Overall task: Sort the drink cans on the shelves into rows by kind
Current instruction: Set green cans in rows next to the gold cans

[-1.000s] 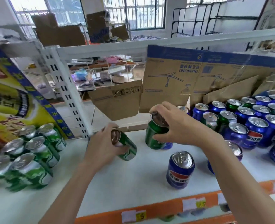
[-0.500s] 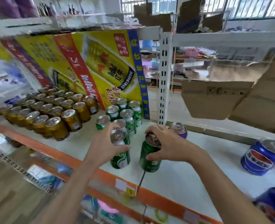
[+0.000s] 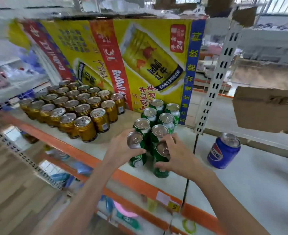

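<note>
My left hand (image 3: 121, 148) grips a green can (image 3: 136, 153) from its left side. My right hand (image 3: 175, 155) grips a second green can (image 3: 161, 167) from above and the right. Both cans stand at the front of two rows of green cans (image 3: 158, 119) on the white shelf (image 3: 233, 187). To the left stand several rows of gold cans (image 3: 75, 109). A lone blue cola can (image 3: 223, 152) stands on the shelf to the right.
A yellow energy-drink carton (image 3: 122, 53) stands behind the cans. A white slotted upright (image 3: 214, 82) rises right of the green cans. The shelf has an orange front edge (image 3: 139, 185) with price tags. A cardboard box (image 3: 265, 107) sits far right.
Both hands carried their green cans leftward across the shelf, from beside the blue cans to the front of the green rows. The view swung left with them.
</note>
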{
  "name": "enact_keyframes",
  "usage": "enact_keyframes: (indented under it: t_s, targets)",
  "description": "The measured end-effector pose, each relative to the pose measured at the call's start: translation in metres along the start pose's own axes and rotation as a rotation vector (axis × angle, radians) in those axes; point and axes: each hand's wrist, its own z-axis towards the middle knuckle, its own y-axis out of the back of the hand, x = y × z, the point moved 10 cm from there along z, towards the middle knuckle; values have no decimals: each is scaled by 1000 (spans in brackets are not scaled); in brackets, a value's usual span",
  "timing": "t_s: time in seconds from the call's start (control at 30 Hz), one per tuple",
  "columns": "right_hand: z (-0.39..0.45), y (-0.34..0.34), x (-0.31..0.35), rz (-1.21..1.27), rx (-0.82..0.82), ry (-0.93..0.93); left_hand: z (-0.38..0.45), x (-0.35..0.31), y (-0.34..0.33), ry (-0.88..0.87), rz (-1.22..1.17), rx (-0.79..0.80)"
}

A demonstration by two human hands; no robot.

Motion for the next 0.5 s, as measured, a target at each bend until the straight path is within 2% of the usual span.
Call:
enact_keyframes:
  t_s: [0.27, 0.43, 0.5]
  targets:
    - [-16, -2, -4, 78, -171, -187, 7, 14, -5, -93, -88, 229]
    - [-27, -3, -4, 131, -353, -344, 16, 16, -3, -212, -90, 271]
    - [-30, -4, -5, 148, -409, -408, 18, 16, -4, -190, -74, 272]
